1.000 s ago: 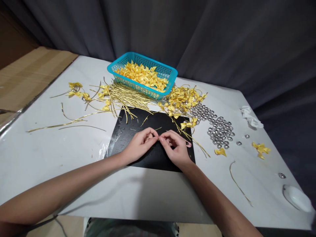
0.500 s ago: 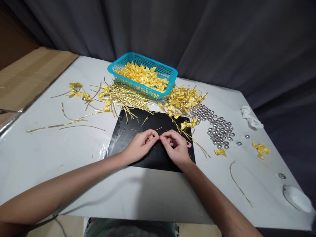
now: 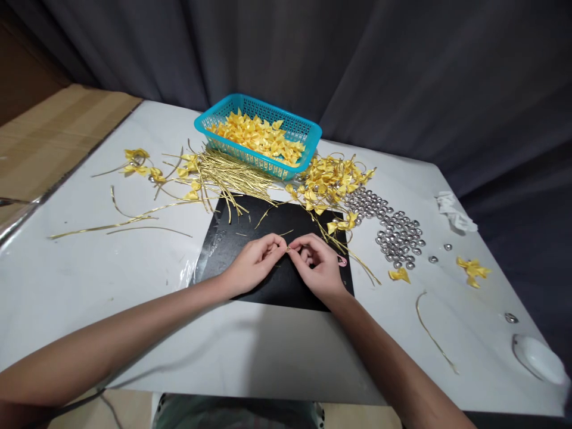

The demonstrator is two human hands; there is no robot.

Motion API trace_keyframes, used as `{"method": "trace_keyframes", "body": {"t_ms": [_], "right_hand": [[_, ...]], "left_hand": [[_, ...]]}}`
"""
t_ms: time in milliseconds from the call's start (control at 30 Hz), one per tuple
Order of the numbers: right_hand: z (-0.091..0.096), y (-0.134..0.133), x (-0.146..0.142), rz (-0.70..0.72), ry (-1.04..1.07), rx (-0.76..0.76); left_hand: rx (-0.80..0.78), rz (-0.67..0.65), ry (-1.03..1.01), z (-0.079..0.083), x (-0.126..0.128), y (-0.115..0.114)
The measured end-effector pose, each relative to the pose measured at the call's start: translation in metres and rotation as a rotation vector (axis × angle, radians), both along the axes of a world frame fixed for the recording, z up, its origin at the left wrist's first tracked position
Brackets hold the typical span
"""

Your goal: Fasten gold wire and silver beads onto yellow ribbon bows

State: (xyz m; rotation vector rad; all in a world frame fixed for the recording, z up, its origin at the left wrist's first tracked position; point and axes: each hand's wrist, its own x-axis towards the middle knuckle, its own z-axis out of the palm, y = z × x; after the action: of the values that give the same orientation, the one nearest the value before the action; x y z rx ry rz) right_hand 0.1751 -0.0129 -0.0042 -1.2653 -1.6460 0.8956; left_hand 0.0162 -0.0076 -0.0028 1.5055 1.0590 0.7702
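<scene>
Over the black mat (image 3: pixel 259 289), my left hand (image 3: pixel 259 259) and my right hand (image 3: pixel 318 265) meet fingertip to fingertip. Both pinch a thin gold cord (image 3: pixel 287 249), of which only a tiny piece shows between the fingers; the rest is hidden. A thin gold strand (image 3: pixel 286 233) shows just beyond my left fingertips. Beside my right hand lies a pink safety-pin-shaped piece (image 3: pixel 342 261), partly covered by it. Yellow ribbon bows with gold cords (image 3: pixel 328 179) are heaped past the mat's far right corner.
A blue basket (image 3: pixel 313 138) of yellow bows stands at the back, with a bundle of gold cords (image 3: pixel 232 173) before it. Several silver bells or beads (image 3: pixel 400 238) spread to the right. A white rounded object (image 3: pixel 538 359) and crumpled tissue (image 3: pixel 456 213) lie near the right edge.
The fingertips have shifted very slightly around the cord, with a little more of it showing between them. Everything else on the table stays where it was.
</scene>
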Motion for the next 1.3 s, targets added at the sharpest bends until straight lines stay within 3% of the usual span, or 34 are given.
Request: {"method": "trace_keyframes", "body": {"t_ms": [233,367,633,933,1300], "right_hand": [[0.0057,-0.0048,0.0018,-0.025,-0.058,0.272],[0.0053,-0.0059,0.0028,0.046,-0.137,0.374],[0.0,-0.003,0.0024,0.054,-0.154,0.342],[-0.0019,-0.0012,0.0049,0.064,-0.19,0.433],[0.0035,-0.0027,0.0047,0.023,-0.154,0.302]], "left_hand": [[-0.005,0.018,-0.016,0.0007,0.0,-0.0001],[-0.009,0.015,-0.021,0.0005,0.0002,-0.0002],[-0.029,0.012,-0.057,-0.0007,0.0001,0.0003],[-0.054,0.031,-0.118,-0.0028,-0.0001,0.0007],[-0.047,0.038,-0.078,-0.0027,0.001,0.0008]]}}
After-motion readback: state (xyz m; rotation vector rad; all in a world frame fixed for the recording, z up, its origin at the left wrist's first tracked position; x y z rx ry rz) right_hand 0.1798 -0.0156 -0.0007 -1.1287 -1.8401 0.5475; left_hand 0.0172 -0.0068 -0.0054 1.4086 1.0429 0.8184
